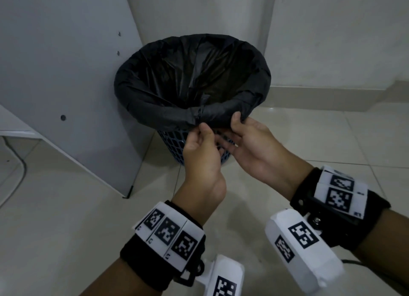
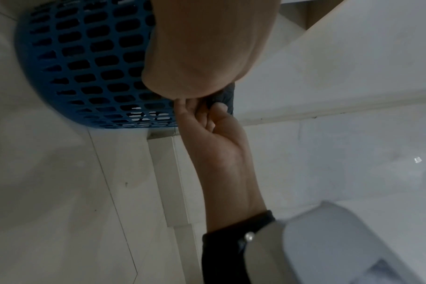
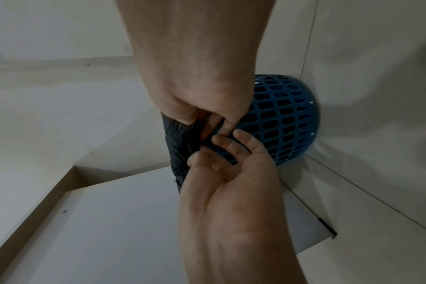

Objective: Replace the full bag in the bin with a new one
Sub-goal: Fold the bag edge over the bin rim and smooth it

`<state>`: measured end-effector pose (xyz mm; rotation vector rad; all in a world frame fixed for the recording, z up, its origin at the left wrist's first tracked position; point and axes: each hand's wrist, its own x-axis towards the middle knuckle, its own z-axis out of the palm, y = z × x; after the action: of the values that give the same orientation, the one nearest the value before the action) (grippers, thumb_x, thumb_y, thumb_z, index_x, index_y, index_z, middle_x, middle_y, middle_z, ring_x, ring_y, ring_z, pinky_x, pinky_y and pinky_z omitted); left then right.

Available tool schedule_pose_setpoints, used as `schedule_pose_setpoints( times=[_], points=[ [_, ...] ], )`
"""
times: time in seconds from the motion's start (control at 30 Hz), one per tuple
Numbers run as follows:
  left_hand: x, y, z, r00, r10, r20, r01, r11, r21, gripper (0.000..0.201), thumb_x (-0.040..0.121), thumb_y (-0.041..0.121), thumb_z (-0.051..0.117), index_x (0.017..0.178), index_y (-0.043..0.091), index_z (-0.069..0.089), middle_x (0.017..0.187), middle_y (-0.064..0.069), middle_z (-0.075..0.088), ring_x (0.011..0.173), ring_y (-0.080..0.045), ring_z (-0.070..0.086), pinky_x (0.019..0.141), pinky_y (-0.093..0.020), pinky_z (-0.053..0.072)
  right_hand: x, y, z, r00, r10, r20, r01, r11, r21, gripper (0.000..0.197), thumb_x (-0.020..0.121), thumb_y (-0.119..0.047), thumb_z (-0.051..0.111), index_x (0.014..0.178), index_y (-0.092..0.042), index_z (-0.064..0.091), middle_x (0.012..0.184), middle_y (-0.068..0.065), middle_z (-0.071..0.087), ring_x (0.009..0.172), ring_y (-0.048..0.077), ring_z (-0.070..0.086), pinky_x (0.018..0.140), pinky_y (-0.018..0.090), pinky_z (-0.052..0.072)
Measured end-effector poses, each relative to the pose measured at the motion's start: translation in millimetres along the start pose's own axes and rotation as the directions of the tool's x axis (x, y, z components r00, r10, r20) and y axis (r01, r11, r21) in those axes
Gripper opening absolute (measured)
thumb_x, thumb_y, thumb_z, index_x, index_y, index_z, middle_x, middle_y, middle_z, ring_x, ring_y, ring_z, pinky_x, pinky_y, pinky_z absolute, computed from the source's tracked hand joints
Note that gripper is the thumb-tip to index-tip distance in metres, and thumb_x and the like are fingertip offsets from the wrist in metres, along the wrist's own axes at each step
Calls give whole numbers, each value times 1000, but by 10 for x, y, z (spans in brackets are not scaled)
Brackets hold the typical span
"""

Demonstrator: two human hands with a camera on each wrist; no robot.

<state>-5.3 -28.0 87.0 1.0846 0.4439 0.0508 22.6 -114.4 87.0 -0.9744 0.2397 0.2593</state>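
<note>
A blue mesh bin (image 1: 170, 144) stands on the floor in a corner, lined with a black bag (image 1: 192, 78) whose edge is folded down over the rim. The bag's inside looks dark and hollow. Both hands meet at the near side of the rim. My left hand (image 1: 208, 134) pinches the gathered hem of the bag between thumb and fingers. Just to its right, my right hand (image 1: 232, 129) pinches the same hem, thumb on top. The right wrist view shows the black plastic (image 3: 178, 138) bunched between both hands beside the bin (image 3: 285, 119). The left wrist view shows the bin's wall (image 2: 85, 67).
A grey cabinet panel (image 1: 66, 74) stands close on the bin's left, and a white wall (image 1: 332, 41) rises behind and to the right. Pale tiled floor (image 1: 88, 218) stretches toward me. A dark cable (image 1: 21, 162) lies on the floor at far left.
</note>
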Motion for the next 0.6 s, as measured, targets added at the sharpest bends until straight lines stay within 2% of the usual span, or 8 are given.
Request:
schedule_pose_setpoints(
  times=[0.07,0.1,0.2,0.3,0.37,0.47,0.53,0.6],
  points=[
    [12,46,-12,1000,-12,-14,12,1000,0,21,106,31,44,109,29,65,86,15,70,80,-1,63,81,-24,50,-4,-26,13,999,15,35,-16,999,31,35,104,-25,47,129,-3,58,117,12,72,112,22,68,101,38,52],
    [15,74,-10,1000,-17,-23,17,1000,1,21,106,31,44,107,30,65,86,16,70,79,0,63,80,-24,50,-13,-49,26,998,22,50,-25,998,50,35,104,-28,48,127,-6,60,116,10,73,112,22,68,100,37,52],
    [2,125,2,999,-36,-37,36,999,-11,19,105,32,49,112,30,67,99,14,72,90,-1,66,79,-23,50,-14,-116,102,999,5,35,-8,997,82,41,97,-39,58,125,-10,63,112,8,75,108,20,70,97,35,54],
    [-43,105,-8,995,-57,-78,54,998,-38,20,100,34,57,116,27,68,103,10,74,96,-7,67,80,-25,51,14,-110,185,996,-66,-62,70,995,65,33,93,-26,67,115,-1,66,103,11,76,97,21,74,88,31,59],
    [-89,134,-16,991,-87,-99,73,988,-140,22,100,32,57,115,21,69,98,7,76,93,-9,68,80,-25,52,17,-78,209,991,-86,-101,93,993,68,30,93,-21,68,113,2,66,99,12,77,94,20,75,83,29,60],
    [-125,266,-22,991,-102,-85,70,947,-312,35,97,36,55,123,13,62,107,-2,72,101,-14,68,90,-26,54,2,-44,214,985,-114,-129,122,991,59,28,94,-17,67,113,3,65,101,13,76,94,20,74,82,29,61],
    [-88,360,-30,991,-113,-65,85,937,-339,44,97,41,57,129,11,55,115,-6,67,109,-17,65,99,-30,52,-4,-29,232,981,-137,-135,144,989,42,26,95,-16,65,112,3,66,103,14,76,96,21,74,86,32,60],
    [-30,401,-49,991,-125,-57,97,931,-353,47,98,39,60,133,9,55,116,-7,66,109,-17,65,100,-30,52,-9,-21,255,978,-153,-140,158,987,29,25,95,-15,65,111,3,67,104,14,76,98,22,73,88,33,59]
  ],
)
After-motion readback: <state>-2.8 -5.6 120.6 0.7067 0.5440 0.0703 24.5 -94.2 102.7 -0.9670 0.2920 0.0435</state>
